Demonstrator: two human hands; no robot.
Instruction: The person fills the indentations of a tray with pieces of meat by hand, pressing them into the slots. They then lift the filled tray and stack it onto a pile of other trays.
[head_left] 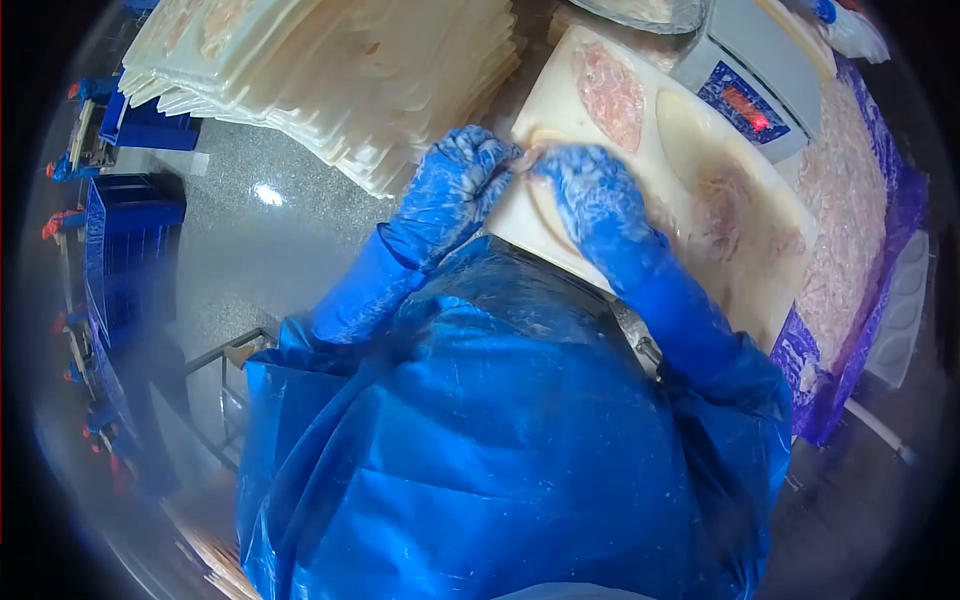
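As we look down over a blue apron (520, 420), two gloved hands meet just above the middle of the frame. The left hand (460, 185) is curled closed, fingertips pinching a small pinkish piece (526, 159); the right hand (595, 200) grips it from the other side, and the blur lets us say only that it is probably meat. Below that pinch we have the white tray (510, 224), its oval hollows running right, with a pink meat portion (610, 95) filling one near the top and a thinner patch (722, 215) in another, right of centre. Upper right, we see a scale (765, 75) with red digits lit; beyond it, a meat heap (845, 220) on purple sheeting (905, 200). Upper left, we find stacked white trays (340, 85).
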